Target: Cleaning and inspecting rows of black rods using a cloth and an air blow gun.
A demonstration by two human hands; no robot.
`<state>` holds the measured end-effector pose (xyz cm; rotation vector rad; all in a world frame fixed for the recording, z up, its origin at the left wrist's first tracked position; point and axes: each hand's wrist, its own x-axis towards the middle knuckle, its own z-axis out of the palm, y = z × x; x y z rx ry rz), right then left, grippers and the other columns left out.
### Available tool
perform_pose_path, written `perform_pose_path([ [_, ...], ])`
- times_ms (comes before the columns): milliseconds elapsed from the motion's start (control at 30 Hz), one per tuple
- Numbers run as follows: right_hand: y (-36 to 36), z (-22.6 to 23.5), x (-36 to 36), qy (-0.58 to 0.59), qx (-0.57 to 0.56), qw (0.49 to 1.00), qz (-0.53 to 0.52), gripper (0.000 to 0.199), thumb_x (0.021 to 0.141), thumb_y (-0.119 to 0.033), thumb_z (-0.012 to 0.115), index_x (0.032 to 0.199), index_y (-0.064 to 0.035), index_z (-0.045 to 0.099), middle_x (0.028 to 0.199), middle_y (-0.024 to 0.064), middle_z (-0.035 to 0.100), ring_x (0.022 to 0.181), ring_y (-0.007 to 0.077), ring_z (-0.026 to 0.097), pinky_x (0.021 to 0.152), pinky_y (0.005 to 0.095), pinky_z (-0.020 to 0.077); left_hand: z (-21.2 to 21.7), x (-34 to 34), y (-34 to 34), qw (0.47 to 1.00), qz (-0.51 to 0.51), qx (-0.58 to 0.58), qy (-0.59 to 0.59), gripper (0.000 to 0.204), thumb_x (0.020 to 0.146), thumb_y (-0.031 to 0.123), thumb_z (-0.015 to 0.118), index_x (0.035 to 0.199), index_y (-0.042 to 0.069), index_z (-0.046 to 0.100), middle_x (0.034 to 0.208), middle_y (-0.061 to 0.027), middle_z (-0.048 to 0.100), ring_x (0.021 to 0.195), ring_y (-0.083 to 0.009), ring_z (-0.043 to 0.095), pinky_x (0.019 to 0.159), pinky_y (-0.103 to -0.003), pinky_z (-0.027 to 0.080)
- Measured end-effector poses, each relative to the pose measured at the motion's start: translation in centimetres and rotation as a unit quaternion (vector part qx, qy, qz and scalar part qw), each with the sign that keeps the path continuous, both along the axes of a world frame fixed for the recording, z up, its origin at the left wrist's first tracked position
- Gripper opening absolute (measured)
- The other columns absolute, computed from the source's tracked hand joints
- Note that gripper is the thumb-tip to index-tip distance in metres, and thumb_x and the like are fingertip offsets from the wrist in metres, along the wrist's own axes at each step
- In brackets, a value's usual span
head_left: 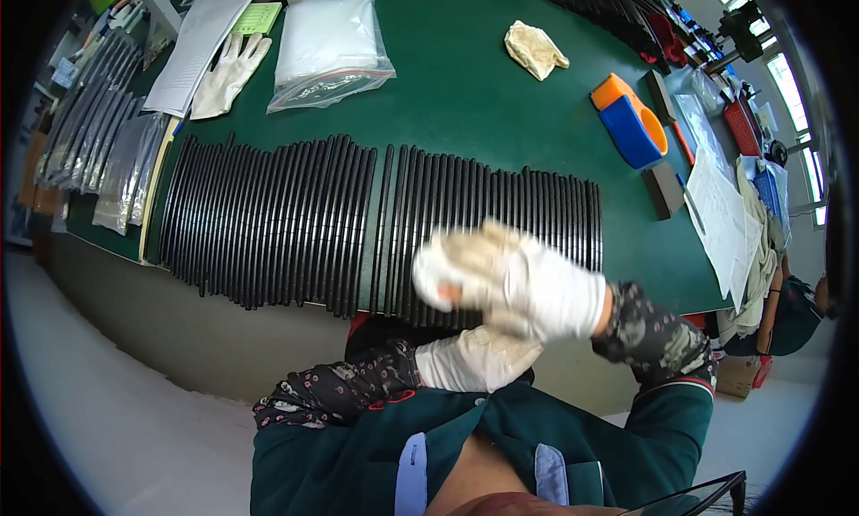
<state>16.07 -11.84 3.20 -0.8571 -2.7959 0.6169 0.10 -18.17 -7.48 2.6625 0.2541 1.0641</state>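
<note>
Lying partly beneath right fingers (472, 255): black rods (461, 198)

"What sort of place is this?"

"A workshop, likely on a factory floor."

"What shows it?"

"Slim, glossy black rods (268, 221) lie in dense rows along a broad dark-green worktop (438, 77), and clear plastic bags (125, 176) of long dark pieces are piled at the left."

"And around that?"

"A flat off-white fabric work glove (228, 79), a red plastic basket (741, 127) at the right, and a second person (792, 317) in dark-green clothing near the right edge."
</note>
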Motion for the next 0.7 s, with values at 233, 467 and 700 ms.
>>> perform_pose_path([
  [233,2.4,-0.6,-0.2,0.028,0.079,0.995,-0.056,0.064,0.080,-0.025,0.060,0.138,-0.0070,0.040,0.143,0.0231,0.037,0.127,0.0414,0.041,0.108,0.0490,0.0314,0.9,0.1,0.9,1.000,-0.012,0.022,-0.004,0.030,0.079,0.014,0.058,0.104,-0.002,0.063,0.116,-0.0192,0.061,0.110,-0.0292,0.060,0.096,-0.037,0.048],
  [467,4.6,-1.4,0.0,0.026,0.151,0.986,-0.068,0.061,0.080,-0.019,0.060,0.138,-0.0125,0.042,0.144,0.0205,0.037,0.128,0.0393,0.042,0.107,0.0517,0.0328,0.8,0.6,1.1,0.997,-0.044,0.012,-0.065,0.029,0.079,0.010,0.056,0.101,-0.009,0.059,0.123,-0.0277,0.056,0.114,-0.0379,0.058,0.096,-0.043,0.049],
  [700,0.9,0.1,-1.7,0.018,0.011,1.000,0.024,0.053,0.084,-0.022,0.058,0.135,-0.0153,0.047,0.145,0.0201,0.036,0.133,0.0378,0.037,0.108,0.0511,0.0297,0.6,0.3,0.6,0.998,-0.010,-0.020,-0.055,0.029,0.078,0.010,0.056,0.100,-0.008,0.060,0.119,-0.0256,0.059,0.109,-0.0332,0.061,0.091,-0.039,0.051],
])
